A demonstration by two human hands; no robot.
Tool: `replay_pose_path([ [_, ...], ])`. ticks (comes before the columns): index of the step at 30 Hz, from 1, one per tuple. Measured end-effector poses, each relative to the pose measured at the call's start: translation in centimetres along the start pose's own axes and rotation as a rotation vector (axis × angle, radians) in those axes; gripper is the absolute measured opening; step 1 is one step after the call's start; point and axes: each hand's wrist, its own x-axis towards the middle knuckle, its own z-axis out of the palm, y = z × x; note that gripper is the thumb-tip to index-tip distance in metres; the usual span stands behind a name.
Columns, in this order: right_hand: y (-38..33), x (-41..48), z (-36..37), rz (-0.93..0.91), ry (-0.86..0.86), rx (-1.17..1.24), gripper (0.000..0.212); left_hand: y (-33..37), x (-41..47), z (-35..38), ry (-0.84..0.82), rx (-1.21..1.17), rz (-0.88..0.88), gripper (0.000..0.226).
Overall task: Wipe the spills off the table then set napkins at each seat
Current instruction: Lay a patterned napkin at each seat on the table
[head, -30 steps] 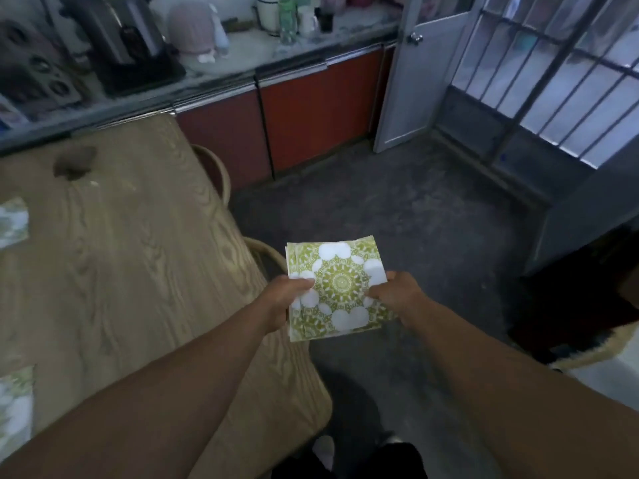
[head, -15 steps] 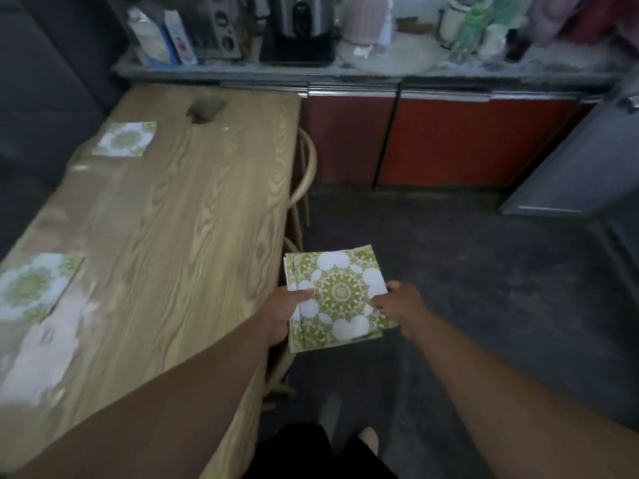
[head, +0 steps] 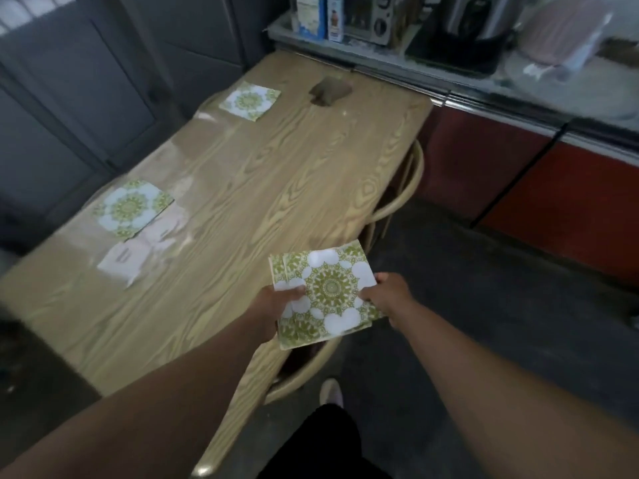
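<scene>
Napkins (head: 325,293) sit pinched between your left hand (head: 273,304) and right hand (head: 389,297) over the table's (head: 276,174) near right edge, fanned so you can peel one off for this seat.

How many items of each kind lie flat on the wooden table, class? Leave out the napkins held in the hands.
Green patterned napkins: 2
Brown crumpled cloth: 1
Total: 3
The pale patch beside the nearer napkin looks like glare, so it is not counted.
</scene>
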Motion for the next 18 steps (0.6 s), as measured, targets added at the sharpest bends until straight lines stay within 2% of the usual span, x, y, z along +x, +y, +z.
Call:
replay_pose_path([
  [5, -3.4, 3.7, 0.5, -0.035, -0.064, -0.071, 0.039, 1.9, 1.4, 0.1, 0.082, -0.056, 0.026, 0.028],
  [12, -7.8, 8.1, 3.9, -0.085, -0.241, -0.292, 0.036, 3.2, 2.7, -2.0, 0.336, -0.175, 0.039, 0.045],
  [18, -11.1, 11.4, 6.8, -0.119, -0.404, -0.486, 0.030, 3.4, 2.4, -2.1, 0.626, -0.368, 0.047, 0.032],
])
